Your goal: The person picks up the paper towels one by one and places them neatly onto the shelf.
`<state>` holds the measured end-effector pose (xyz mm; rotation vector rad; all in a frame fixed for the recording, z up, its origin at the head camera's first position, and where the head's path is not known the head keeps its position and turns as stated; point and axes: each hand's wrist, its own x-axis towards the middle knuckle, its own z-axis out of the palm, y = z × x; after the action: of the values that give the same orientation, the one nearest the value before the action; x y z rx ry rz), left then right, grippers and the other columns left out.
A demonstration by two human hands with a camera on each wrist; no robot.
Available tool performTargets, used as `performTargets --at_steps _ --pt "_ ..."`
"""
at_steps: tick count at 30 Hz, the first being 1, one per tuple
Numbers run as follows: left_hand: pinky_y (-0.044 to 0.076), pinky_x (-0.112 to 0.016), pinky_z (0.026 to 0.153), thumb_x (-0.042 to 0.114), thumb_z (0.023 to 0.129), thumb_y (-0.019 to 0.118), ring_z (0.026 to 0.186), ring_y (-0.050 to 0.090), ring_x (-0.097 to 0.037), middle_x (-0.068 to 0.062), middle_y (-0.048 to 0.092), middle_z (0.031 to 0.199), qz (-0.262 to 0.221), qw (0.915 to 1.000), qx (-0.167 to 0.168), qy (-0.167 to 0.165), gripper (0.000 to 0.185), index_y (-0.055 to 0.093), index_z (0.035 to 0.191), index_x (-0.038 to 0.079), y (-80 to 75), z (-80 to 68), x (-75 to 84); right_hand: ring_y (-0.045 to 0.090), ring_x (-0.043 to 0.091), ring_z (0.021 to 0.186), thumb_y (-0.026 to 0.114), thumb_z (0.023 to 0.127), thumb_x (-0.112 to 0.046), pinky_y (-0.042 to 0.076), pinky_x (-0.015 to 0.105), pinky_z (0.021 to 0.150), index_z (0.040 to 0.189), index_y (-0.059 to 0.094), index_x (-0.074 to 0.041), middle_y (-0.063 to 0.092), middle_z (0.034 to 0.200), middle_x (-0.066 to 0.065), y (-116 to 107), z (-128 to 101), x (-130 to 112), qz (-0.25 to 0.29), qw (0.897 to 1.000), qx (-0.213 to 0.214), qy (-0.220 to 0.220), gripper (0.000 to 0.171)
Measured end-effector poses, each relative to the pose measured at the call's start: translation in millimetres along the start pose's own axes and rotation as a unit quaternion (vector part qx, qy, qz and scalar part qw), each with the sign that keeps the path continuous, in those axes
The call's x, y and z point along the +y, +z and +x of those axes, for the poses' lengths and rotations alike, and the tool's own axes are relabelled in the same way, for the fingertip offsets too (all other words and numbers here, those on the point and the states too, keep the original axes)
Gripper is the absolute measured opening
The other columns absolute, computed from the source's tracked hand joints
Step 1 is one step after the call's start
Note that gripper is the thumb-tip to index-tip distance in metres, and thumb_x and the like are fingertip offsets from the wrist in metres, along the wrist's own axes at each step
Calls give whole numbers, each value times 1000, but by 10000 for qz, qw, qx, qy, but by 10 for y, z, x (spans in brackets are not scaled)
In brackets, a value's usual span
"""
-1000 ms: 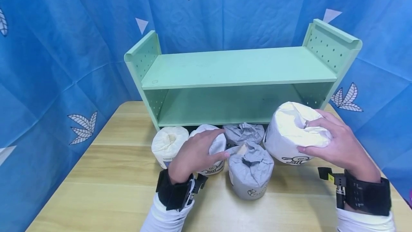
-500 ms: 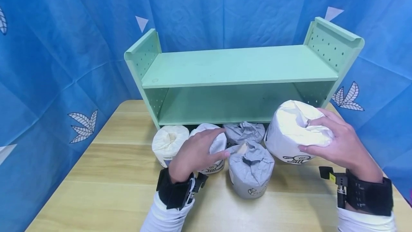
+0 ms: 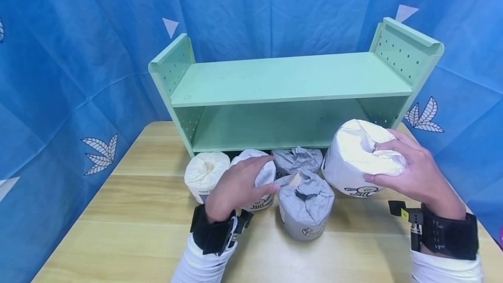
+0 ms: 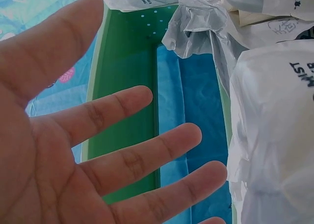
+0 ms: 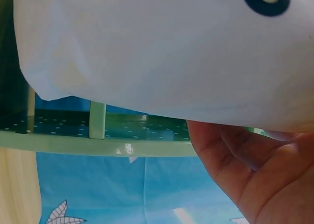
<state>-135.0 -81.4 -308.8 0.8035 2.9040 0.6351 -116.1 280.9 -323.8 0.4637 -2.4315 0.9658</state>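
Right hand [image 3: 414,174] grips a large white wrapped toilet paper roll [image 3: 359,156], fingers curled over its top and side, roll lifted and tilted at the right, in front of the green shelf [image 3: 291,82]. Left hand [image 3: 239,182] rests on top of a smaller white roll [image 3: 261,174], fingers spread and nearly straight, not clamped. Just left of it stands another white roll [image 3: 204,174]. Right of it, a grey wrapped roll [image 3: 304,204] sits nearer; a second grey roll [image 3: 298,160] sits farther, against the shelf base. All on a wooden table [image 3: 129,230]. Blue leaf-print cloth [image 3: 78,56] behind.
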Motion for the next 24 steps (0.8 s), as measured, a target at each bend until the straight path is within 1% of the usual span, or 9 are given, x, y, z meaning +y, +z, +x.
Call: performTargets --at_steps 3,5,10,14,16,20,21,23,24 --pt "40 -46 104 47 88 68 130 46 -28 -9 52 141 -17 10000 -26 -29 68 45 145 16 -4 0 3 44 8 120 96 45 -11 32 19 93 99 69 -12 54 132 17 -4 0 -6 -13 9999 121 -114 60" --pt "40 -46 104 46 88 68 130 46 -29 -9 52 141 -23 10000 -35 -33 68 45 145 16 -3 0 3 41 -3 118 96 44 -10 27 9 87 98 70 -12 55 132 17 -8 -1 -8 -3 9997 174 -145 60" --pt "40 -46 105 46 88 68 130 46 -28 -9 52 141 1 10000 -40 -26 68 45 145 15 -4 4 5 40 -3 121 96 45 -10 26 9 88 98 70 -13 54 134 17 -18 -6 -20 -19 9998 185 -116 60" --pt "39 -46 105 46 88 68 130 46 -29 -9 51 141 -1 10000 -53 -21 69 45 145 15 -5 6 6 40 -4 121 96 44 -10 26 8 89 98 70 -13 54 133 16 -24 3 -30 -39 9996 198 -212 60" --pt "39 -46 105 46 88 68 131 45 -29 -9 51 142 -13 10000 -68 -24 69 45 145 15 -5 6 6 42 0 122 96 43 -10 27 9 91 98 70 -12 55 133 16 -29 8 -34 -55 9994 221 -250 61" --pt "39 -46 105 45 88 69 131 45 -29 -10 51 142 -35 10000 -84 -18 69 44 146 15 -4 9 7 43 23 127 95 43 -10 31 33 104 99 69 -10 52 135 18 -49 5 -48 -2 9996 240 -170 61" --pt "39 -46 105 45 88 69 131 45 -29 -10 51 142 -39 10000 -85 -17 69 44 146 15 -3 8 8 43 27 127 95 43 -9 31 34 104 99 69 -10 52 135 19 -52 6 -49 1 9996 255 -154 61" --pt "39 -46 105 44 88 69 131 45 -29 -10 51 141 -45 10000 -83 6 69 44 145 14 0 10 9 42 29 129 95 44 -9 30 49 105 99 69 -9 51 137 21 -61 7 -57 62 9996 253 -113 61" --pt "39 -46 105 44 88 69 131 45 -29 -11 51 141 -48 10000 -83 21 69 44 145 14 1 10 9 42 29 130 95 44 -8 30 51 105 99 69 -9 50 137 21 -64 9 -59 81 9996 259 -108 61"
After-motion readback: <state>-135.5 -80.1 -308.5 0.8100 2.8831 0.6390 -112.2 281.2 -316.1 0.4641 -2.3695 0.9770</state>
